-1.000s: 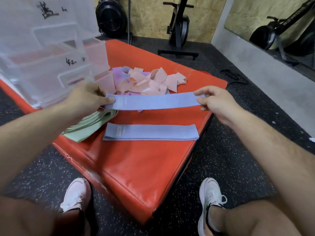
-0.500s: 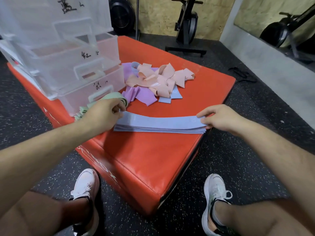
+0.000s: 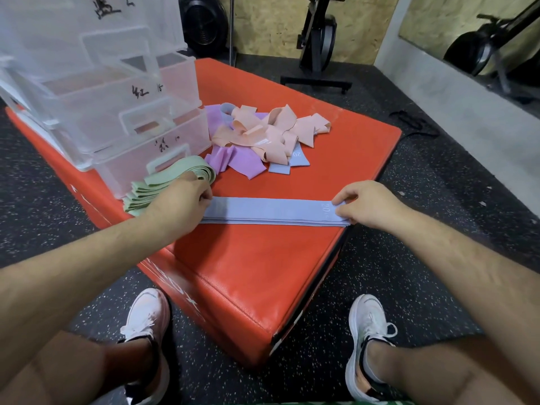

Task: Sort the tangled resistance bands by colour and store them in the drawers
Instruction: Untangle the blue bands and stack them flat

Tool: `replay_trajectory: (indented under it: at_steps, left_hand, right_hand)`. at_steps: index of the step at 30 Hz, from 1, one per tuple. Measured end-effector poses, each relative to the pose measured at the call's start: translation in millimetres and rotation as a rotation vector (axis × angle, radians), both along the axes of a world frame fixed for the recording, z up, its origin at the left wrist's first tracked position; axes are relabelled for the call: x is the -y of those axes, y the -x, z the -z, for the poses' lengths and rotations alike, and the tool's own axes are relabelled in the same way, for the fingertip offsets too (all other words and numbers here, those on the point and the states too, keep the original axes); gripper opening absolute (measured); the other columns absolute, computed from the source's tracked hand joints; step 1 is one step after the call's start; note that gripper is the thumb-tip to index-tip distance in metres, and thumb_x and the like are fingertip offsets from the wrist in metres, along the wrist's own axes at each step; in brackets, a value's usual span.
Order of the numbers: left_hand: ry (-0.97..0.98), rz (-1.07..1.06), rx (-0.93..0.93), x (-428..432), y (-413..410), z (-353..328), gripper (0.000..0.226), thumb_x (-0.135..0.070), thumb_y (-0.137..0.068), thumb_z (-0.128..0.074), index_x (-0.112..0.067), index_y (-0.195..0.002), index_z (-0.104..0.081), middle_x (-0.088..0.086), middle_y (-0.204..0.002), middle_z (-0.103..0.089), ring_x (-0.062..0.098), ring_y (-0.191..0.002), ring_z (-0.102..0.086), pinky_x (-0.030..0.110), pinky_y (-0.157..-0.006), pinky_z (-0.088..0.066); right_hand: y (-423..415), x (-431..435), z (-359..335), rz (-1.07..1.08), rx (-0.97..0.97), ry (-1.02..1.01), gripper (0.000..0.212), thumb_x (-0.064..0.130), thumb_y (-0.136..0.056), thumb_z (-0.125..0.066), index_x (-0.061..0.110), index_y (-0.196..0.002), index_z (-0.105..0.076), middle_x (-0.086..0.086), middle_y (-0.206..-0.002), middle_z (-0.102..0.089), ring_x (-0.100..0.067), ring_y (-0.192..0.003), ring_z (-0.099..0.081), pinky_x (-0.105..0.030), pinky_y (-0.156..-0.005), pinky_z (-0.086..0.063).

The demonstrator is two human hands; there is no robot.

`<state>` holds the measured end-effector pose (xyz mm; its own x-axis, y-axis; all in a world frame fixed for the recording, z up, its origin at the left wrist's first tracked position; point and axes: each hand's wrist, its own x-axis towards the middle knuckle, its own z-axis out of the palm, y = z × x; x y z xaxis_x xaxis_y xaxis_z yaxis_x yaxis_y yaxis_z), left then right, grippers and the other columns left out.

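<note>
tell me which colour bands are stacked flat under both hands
The blue stack, left hand and right hand at its ends; green bands lie folded, pink ones tangled.

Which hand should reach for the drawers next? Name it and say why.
Left, probably. The left hand holds the blue bands at the end beside the clear drawers; the right hand pinches the far end, away from them.

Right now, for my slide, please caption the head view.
Left hand and right hand pinch the ends of stacked blue bands on a red pad, beside folded green bands.
</note>
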<state>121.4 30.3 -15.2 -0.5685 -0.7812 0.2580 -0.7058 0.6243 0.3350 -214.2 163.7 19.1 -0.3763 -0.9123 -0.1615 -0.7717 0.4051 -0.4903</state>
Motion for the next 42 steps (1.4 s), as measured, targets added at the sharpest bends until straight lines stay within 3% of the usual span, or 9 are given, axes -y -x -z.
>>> replay_trajectory:
  at_steps: [9, 15, 19, 23, 25, 32, 36, 39, 42]
  left_hand:
    - [0.134, 0.042, 0.097, 4, 0, 4, 0.011, -0.001, -0.081, -0.066, -0.010, -0.077, -0.072, 0.005, -0.094, -0.055, 0.031, -0.088, -0.047, 0.044, -0.076, -0.048]
    - [0.144, 0.027, 0.130, 5, 6, -9, 0.012, -0.006, -0.081, -0.061, -0.012, -0.078, -0.070, 0.005, -0.090, -0.058, 0.032, -0.087, -0.053, 0.046, -0.075, -0.050]
    - [0.174, 0.085, 0.099, 11, 29, -19, 0.019, -0.013, -0.080, -0.052, -0.012, -0.074, -0.069, 0.007, -0.078, -0.057, 0.038, -0.080, -0.058, 0.046, -0.075, -0.051]
    - [0.115, 0.110, 0.071, 14, 73, -18, 0.013, -0.011, -0.085, -0.062, -0.012, -0.088, -0.075, 0.009, -0.094, -0.064, 0.038, -0.105, -0.060, 0.046, -0.099, -0.043]
    - [0.050, 0.159, 0.079, 19, 94, -15, 0.017, -0.016, -0.088, -0.058, -0.011, -0.095, -0.073, 0.008, -0.100, -0.064, 0.034, -0.104, -0.059, 0.044, -0.098, -0.043]
    - [-0.069, 0.163, 0.142, 31, 137, -13, 0.028, -0.023, -0.091, -0.052, -0.013, -0.112, -0.068, 0.005, -0.116, -0.058, 0.028, -0.110, -0.054, 0.041, -0.092, -0.047]
    - [-0.076, 0.150, 0.129, 36, 146, -19, 0.037, -0.025, -0.086, -0.046, -0.010, -0.111, -0.069, 0.009, -0.117, -0.061, 0.032, -0.109, -0.055, 0.044, -0.094, -0.047]
    - [-0.099, 0.146, 0.093, 40, 147, -21, 0.049, -0.030, -0.079, -0.036, -0.010, -0.108, -0.069, 0.010, -0.114, -0.062, 0.033, -0.106, -0.056, 0.044, -0.092, -0.048]
    - [-0.146, 0.140, 0.001, 41, 147, -26, 0.034, -0.026, -0.084, -0.039, -0.010, -0.097, -0.066, 0.010, -0.106, -0.062, 0.030, -0.100, -0.057, 0.038, -0.091, -0.048]
  right_hand:
    - [1, 3, 6, -0.100, -0.220, -0.017, 0.016, 0.017, -0.084, -0.070, 0.029, -0.093, -0.074, 0.006, -0.099, -0.048, -0.014, -0.079, -0.058, -0.027, -0.066, -0.042]
    - [-5, 9, -13, -0.104, -0.262, 0.062, 0.008, 0.027, -0.086, -0.066, 0.031, -0.083, -0.073, 0.015, -0.078, -0.057, -0.012, -0.075, -0.058, -0.031, -0.065, -0.044]
    - [-15, 24, -22, -0.115, -0.168, 0.126, 0.013, 0.032, -0.090, -0.062, 0.030, -0.085, -0.074, 0.014, -0.084, -0.068, -0.011, -0.079, -0.064, -0.032, -0.070, -0.052]
    - [-26, 53, -18, -0.159, -0.153, 0.118, 0.016, 0.032, -0.092, -0.061, 0.028, -0.088, -0.076, 0.015, -0.091, -0.070, -0.010, -0.086, -0.063, -0.034, -0.079, -0.054]
    - [-30, 70, -15, -0.155, -0.196, 0.128, 0.019, 0.030, -0.092, -0.059, 0.025, -0.085, -0.076, 0.010, -0.093, -0.070, -0.016, -0.088, -0.064, -0.038, -0.080, -0.055]
    - [-22, 118, 19, -0.182, -0.321, -0.059, 0.027, 0.032, -0.095, -0.053, 0.020, -0.109, -0.072, 0.003, -0.145, -0.047, -0.031, -0.129, -0.047, -0.046, -0.104, -0.044]
    - [-12, 131, 27, -0.168, -0.310, -0.066, 0.016, 0.031, -0.093, -0.046, 0.019, -0.093, -0.056, -0.004, -0.120, -0.058, -0.035, -0.117, -0.050, -0.045, -0.096, -0.047]
    - [-7, 132, 23, -0.164, -0.240, 0.064, 0.034, 0.026, -0.094, -0.046, 0.013, -0.116, -0.069, -0.010, -0.122, -0.065, -0.034, -0.116, -0.057, -0.044, -0.096, -0.048]
    - [-3, 124, 10, -0.113, -0.181, 0.192, 0.028, 0.018, -0.095, -0.049, 0.005, -0.094, -0.074, -0.015, -0.098, -0.072, -0.034, -0.096, -0.063, -0.045, -0.082, -0.050]
